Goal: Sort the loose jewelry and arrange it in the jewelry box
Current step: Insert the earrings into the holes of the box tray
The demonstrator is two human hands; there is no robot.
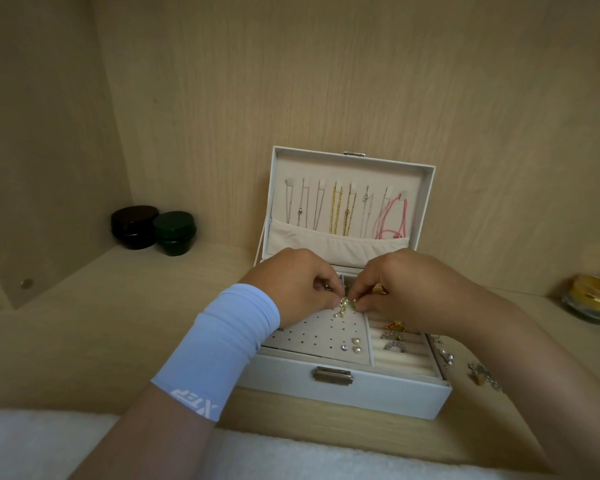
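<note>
Pale wooden panels are enclosing a light wood shelf (101, 334), with a fluffy white cloth (49, 445) lying along its near edge. At the middle of the shelf a white jewelry box (378, 393) is sitting open, its lid (426, 202) standing upright at the far side. Both of the person's hands are hovering over the open tray. The left hand (291, 285), wearing a light blue wristband (219, 348), and the right hand (406, 289) are curling their fingertips together, both pinching one gold-and-pearl earring (343, 306) just above the perforated pad (312, 336). At the far left a black jar (134, 226) and a dark green jar (174, 233) are standing side by side, touching. A gold-lidded glass jar (593, 299) is resting at the right. Gold chains (336, 211) and a pink cord (394, 218) are hanging inside the lid. Loose jewelry (482, 372) is lying on the shelf just right of the box. Rings (394, 346) are sitting in the right compartment, and two pearl studs (355, 344) are sitting at the pad's near right corner.
</note>
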